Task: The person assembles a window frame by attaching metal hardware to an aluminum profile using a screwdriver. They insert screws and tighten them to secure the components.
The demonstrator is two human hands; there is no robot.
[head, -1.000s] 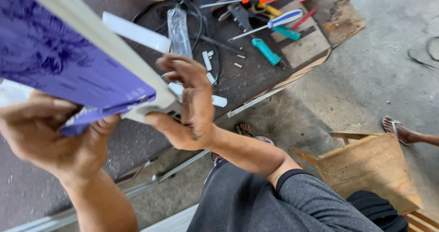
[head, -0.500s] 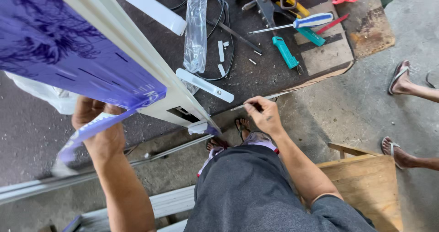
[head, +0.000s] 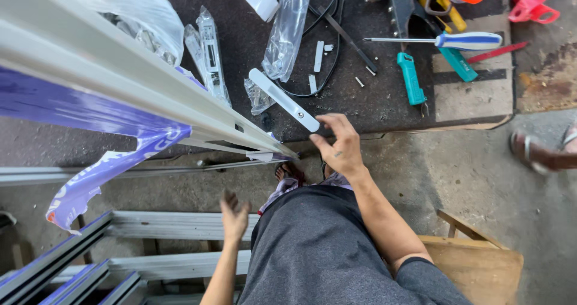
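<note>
Half a second on, the left hand (head: 234, 213) has let go of the long pale frame bar (head: 150, 100) and hangs open and empty, low beside the grey-clad lap, while the right hand (head: 338, 144) has risen from the near edge of the counter (head: 384, 100) to a white handle plate (head: 283, 99). Its fingertips (head: 317, 141) meet the plate's near end, thumb and fingers spread rather than clamped; whether they pinch it cannot be told. The plate lies flat near the counter's near edge, its long axis running diagonally from that near end up and away toward the far left, just beyond the tip of the frame bar. The right hand is plainly the closer of the two; the left sits well apart, below the bar and off the counter. Torn purple film (head: 108, 161) dangles from the bar's underside. Clear plastic bags (head: 288, 28) lie just past the plate, and a blue-handled screwdriver (head: 445, 40) and a teal tool (head: 410, 78) sit toward the counter's right side. A sandalled foot (head: 541, 152) of another person stands on the concrete floor (head: 475, 179) at the right.
</note>
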